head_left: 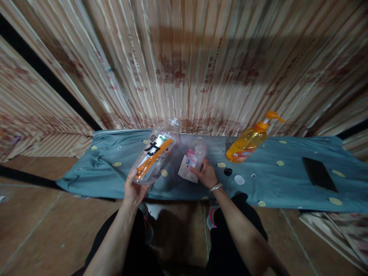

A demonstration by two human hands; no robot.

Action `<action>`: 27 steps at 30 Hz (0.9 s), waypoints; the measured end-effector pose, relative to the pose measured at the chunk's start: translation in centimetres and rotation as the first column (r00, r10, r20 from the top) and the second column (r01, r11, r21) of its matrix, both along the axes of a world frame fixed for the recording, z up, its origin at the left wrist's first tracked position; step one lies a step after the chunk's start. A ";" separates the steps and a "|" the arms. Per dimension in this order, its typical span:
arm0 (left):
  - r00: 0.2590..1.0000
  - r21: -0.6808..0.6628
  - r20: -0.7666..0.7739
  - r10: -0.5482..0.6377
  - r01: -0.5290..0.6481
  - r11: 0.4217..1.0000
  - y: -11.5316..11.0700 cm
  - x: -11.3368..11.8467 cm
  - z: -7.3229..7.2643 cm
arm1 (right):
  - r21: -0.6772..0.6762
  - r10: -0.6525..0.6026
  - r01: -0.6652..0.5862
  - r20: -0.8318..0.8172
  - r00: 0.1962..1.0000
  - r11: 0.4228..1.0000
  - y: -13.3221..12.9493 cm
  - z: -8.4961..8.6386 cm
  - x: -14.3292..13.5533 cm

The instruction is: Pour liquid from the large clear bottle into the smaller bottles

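My left hand (135,188) grips the lower end of a large clear plastic bottle (156,155) with an orange, white and black label. That bottle is tilted, its open neck pointing up and to the right. In my right hand (206,173) is a smaller clear plastic bottle (200,150) with a pink and white label, its fingers wrapped round the lower part. A pale piece of paper or cloth (186,171) lies under the small bottle. Just right of my right hand are a black cap (228,171) and a white round lid (239,179).
An orange pump bottle (246,143) with yellow-orange liquid stands right of the caps. A dark phone (319,174) lies farther right on the blue patterned cloth (281,188). A pleated curtain (195,69) hangs behind, and dark frame bars (48,73) run at the left.
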State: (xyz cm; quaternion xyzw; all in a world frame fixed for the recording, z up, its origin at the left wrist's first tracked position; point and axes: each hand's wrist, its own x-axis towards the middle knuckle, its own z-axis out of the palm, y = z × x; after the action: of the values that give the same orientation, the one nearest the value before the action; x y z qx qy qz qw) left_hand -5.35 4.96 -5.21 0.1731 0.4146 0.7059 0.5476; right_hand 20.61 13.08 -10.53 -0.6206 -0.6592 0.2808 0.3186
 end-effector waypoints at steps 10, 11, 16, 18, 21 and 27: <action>0.997 0.000 0.078 -0.008 0.008 1.000 0.7 1.1 0.7 | 0.009 0.022 -0.023 0.045 0.999 1.000 -0.1 0.2 -0.2; 0.998 0.004 0.070 0.001 -0.001 1.000 0.7 1.1 0.8 | 0.014 0.020 -0.021 0.059 0.998 1.000 -0.1 0.2 -0.3; 1.000 0.025 -0.013 0.003 -0.003 1.000 0.2 0.6 1.3 | -0.006 0.029 -0.029 0.116 0.993 1.000 -0.2 0.6 -0.6; 0.999 0.021 -0.051 0.007 -0.006 1.000 0.1 0.4 1.6 | -0.002 0.031 -0.031 0.133 0.991 1.000 -0.3 0.9 -0.8; 0.996 0.016 -0.079 0.029 -0.027 0.999 -0.1 0.0 1.8 | -0.005 0.022 -0.021 0.158 0.987 1.000 -0.5 1.3 -1.1; 0.993 0.049 -0.090 0.071 -0.066 0.997 -0.3 -0.4 1.8 | -0.006 0.011 -0.010 0.166 0.986 1.000 -0.6 1.3 -1.3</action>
State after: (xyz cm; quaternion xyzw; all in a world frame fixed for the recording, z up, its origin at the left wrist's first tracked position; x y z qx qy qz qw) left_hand -5.77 4.69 -3.38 0.2033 0.4286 0.7249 0.4994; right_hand 19.31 12.52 -9.20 -0.6392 -0.6859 0.2316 0.2595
